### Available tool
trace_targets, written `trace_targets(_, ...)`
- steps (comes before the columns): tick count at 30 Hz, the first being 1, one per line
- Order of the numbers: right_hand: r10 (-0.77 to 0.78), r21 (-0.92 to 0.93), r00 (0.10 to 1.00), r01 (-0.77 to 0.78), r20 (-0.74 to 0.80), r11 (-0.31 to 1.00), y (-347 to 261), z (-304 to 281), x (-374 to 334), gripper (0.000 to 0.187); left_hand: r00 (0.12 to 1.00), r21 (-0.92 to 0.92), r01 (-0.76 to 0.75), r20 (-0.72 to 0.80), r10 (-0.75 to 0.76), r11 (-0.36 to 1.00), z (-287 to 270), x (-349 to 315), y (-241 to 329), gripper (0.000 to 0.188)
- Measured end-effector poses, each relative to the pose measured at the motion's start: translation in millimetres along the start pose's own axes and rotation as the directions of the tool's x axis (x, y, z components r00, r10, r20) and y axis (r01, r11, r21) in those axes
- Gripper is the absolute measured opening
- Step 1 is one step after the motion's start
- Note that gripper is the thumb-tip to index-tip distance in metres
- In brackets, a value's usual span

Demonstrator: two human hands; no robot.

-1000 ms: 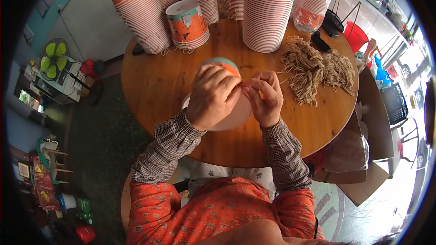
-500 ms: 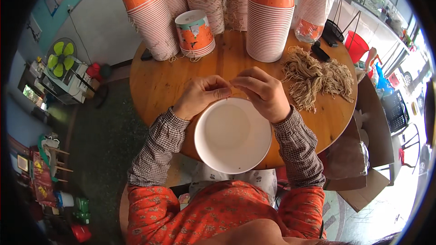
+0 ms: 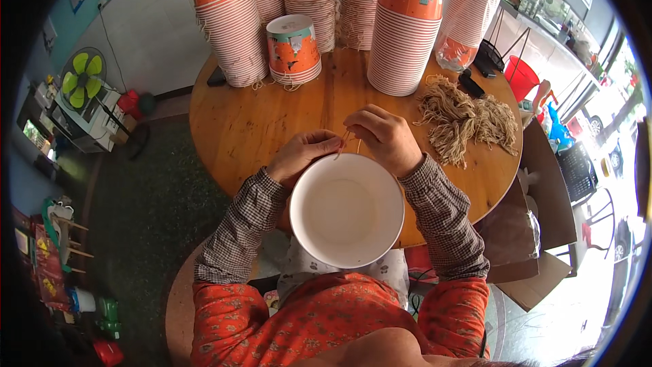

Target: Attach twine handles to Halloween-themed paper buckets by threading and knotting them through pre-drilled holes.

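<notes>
On the far left I can see a green fan (image 3: 83, 80). Then comes the round wood table (image 3: 238, 132). A leaning stack (image 3: 232, 37) of orange tubs stands at its back, with a short stack (image 3: 294, 51) just beside it. Closer in is my left hand (image 3: 303, 155) — thumb and fingers bent together by the tub (image 3: 346, 211), at its top left rim. I can't tell if they pinch the rim or the string (image 3: 346, 138). The tub is just below both hands, white inside, its open mouth facing me. The string goes up from near the rim to my right hand (image 3: 384, 137) — its fingertips pinch it above the tub. Right of that hand lies a string pile (image 3: 468, 121), then a red bucket (image 3: 521, 79) and a brown box (image 3: 553, 194).
</notes>
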State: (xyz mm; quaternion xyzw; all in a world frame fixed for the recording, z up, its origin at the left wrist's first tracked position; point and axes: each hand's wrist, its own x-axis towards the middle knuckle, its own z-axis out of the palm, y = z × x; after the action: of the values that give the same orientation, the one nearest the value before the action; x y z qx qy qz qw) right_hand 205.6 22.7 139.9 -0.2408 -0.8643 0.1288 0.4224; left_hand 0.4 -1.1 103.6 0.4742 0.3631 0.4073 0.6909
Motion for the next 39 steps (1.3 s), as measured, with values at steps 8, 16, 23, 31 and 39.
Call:
trace_targets(8,0.051,0.06,0.999,-0.051,0.003,0.997,0,13,8,0.013,0.993,-0.155,0.041,0.118,-0.022,0.987,-17,-2,-5,0.02)
trace_targets(16,0.313,0.283,0.949,-0.311,0.041,0.907,6,8,-8,0.016,0.988,-0.237,0.041,0.155,-0.003,0.971,-16,1,-8,0.02)
trace_targets(23,0.288,0.331,0.946,-0.322,0.148,0.887,17,19,-8,0.015,0.983,-0.186,0.035,0.185,0.0,0.982,-12,4,-3,0.021)
trace_targets(31,0.422,0.444,0.896,-0.437,0.138,0.782,9,20,-6,0.01,0.995,-0.136,0.028,0.097,-0.015,0.99,-17,11,-9,0.024)
trace_targets(39,0.369,0.323,0.918,-0.396,0.145,0.859,24,14,9,0.014,0.988,0.132,-0.022,0.156,0.001,0.991,-17,24,13,0.026)
